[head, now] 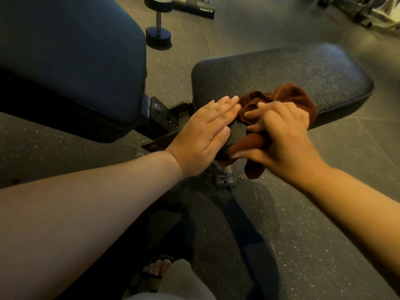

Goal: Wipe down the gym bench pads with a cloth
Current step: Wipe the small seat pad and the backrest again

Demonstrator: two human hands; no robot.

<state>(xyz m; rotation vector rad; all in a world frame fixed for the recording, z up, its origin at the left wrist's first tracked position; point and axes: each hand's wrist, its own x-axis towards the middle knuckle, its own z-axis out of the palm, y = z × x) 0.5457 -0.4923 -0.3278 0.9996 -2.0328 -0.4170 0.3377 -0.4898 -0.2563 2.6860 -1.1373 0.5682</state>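
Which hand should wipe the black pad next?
The right hand: it grips the brown cloth on the black seat pad. The left hand lies flat on the pad's edge, holding nothing.

Two bench pads: one dark blue pad (71, 61), one black textured pad (292, 70). One brown cloth (287, 96). Two hands in view: left hand (201, 135), right hand (279, 135). One dumbbell (158, 24). One sandalled foot (151, 271).

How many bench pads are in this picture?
2. A dark blue pad at upper left; a black textured pad at centre right, under the brown cloth. Others may lie out of view.
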